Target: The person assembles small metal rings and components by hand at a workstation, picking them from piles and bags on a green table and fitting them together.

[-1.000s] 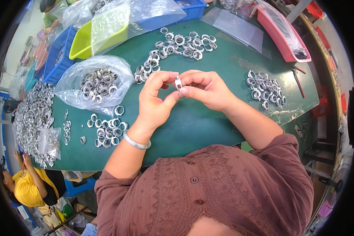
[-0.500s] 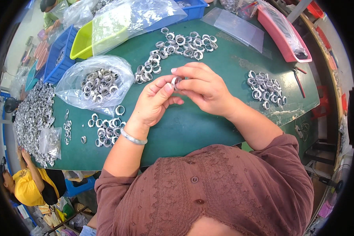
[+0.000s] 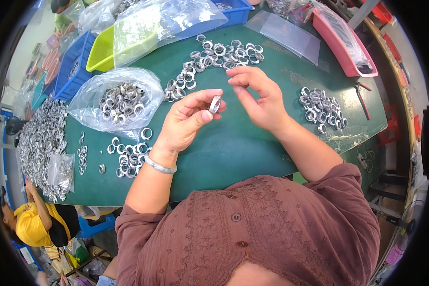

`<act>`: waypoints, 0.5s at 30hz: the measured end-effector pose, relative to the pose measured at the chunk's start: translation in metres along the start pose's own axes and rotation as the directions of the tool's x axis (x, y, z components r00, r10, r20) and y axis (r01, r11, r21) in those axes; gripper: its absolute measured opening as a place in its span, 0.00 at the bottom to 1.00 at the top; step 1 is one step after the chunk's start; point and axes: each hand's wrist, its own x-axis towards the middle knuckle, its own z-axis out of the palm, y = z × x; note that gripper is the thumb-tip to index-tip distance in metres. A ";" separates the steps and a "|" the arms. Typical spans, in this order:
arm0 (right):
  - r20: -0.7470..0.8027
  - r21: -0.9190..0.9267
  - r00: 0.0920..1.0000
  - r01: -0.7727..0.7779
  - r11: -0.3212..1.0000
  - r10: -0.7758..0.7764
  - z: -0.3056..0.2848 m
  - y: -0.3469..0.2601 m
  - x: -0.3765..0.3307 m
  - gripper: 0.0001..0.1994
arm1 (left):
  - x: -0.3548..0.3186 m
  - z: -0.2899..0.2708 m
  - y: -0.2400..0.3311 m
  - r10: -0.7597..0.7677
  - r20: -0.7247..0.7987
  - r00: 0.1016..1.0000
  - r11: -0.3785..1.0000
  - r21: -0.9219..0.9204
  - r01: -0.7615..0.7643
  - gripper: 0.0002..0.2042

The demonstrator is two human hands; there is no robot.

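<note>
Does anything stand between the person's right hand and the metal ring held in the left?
Nothing visible does: only a gap over the green table separates the open right hand from the metal ring. The left hand pinches the ring, its fingers leaving the side toward the right hand exposed.

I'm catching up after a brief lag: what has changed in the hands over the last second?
The right hand has let go of the metal ring and moved away to the right. The left hand now holds the ring alone. The clear bag of rings and the ring pile on the right stayed put.
</note>
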 end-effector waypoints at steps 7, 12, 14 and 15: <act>0.095 -0.270 0.932 -0.314 0.910 0.350 -0.008 0.031 0.007 0.09 | 0.000 -0.002 -0.004 -0.010 -0.031 0.999 0.999 0.053 0.011 0.20; 0.220 -0.562 0.892 -0.215 0.799 0.395 -0.008 0.046 0.016 0.12 | 0.001 -0.004 -0.006 -0.010 -0.052 0.999 1.000 -0.006 0.010 0.20; 0.247 -0.606 0.880 -0.186 0.773 0.406 -0.006 0.052 0.019 0.11 | 0.002 -0.004 -0.006 -0.012 -0.055 0.998 1.000 -0.003 0.012 0.19; 0.256 -0.629 0.880 -0.163 0.760 0.400 -0.006 0.055 0.019 0.11 | 0.002 -0.004 -0.006 -0.014 -0.062 0.998 1.000 0.000 0.014 0.18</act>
